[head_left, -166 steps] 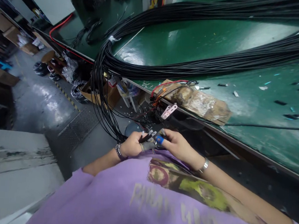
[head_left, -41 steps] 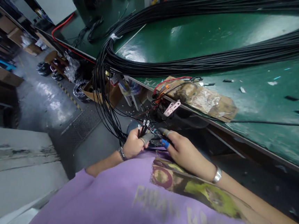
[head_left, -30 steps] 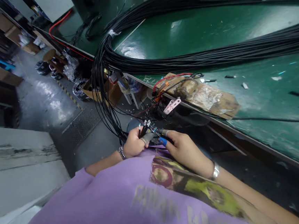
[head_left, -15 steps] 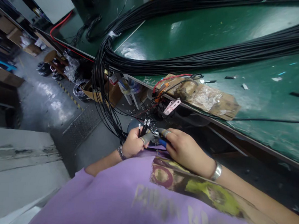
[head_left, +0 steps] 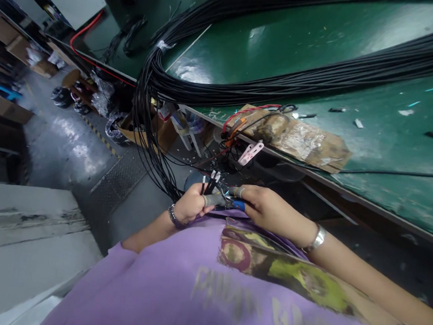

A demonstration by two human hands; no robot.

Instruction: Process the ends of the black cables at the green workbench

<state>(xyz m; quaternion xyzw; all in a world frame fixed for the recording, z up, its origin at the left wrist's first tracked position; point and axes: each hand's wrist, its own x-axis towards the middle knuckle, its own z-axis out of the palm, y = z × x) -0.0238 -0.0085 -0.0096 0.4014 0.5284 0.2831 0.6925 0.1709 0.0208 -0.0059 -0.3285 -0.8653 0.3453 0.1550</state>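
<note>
Left fingers (head_left: 213, 200) clasp black cables (head_left: 209, 187); whether right fingers (head_left: 239, 205) pinch the blurred wires (head_left: 226, 193), I cannot tell.

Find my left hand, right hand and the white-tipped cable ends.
Left hand (head_left: 190, 204): head view, on its back.
Right hand (head_left: 277, 214): head view, on its back.
Cable ends (head_left: 210, 186): head view, black part below white tips.

Below frame centre, the left hand (head_left: 192, 203) is curled closed; the right hand (head_left: 267, 207) extends its fingers (head_left: 247, 192) leftward; forearms (head_left: 362, 274) converge.
</note>
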